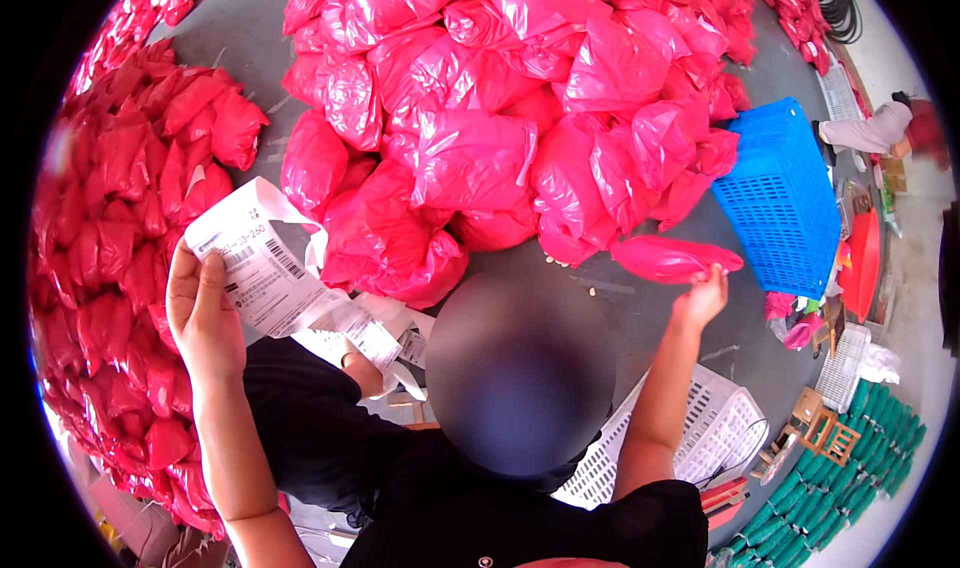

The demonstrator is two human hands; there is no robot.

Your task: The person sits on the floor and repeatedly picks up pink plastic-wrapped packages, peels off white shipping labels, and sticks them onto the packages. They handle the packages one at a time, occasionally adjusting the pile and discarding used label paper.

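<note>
My left hand pinches a curling strip of printed shipping labels between thumb and fingers. The labels bear barcodes and writing, and the strip trails down across my dark-clothed leg. Out to the right, my right hand grips the end of a slim pink-red plastic bag. That bag lies at the lower edge of a large heap of filled, glossy pink-red plastic bags. A round blurred patch hides the area between my arms.
Another heap of red bags fills the left side. Rightward stand a blue plastic crate and a white plastic crate. Farther off are green bundles, a small wooden stool and a person.
</note>
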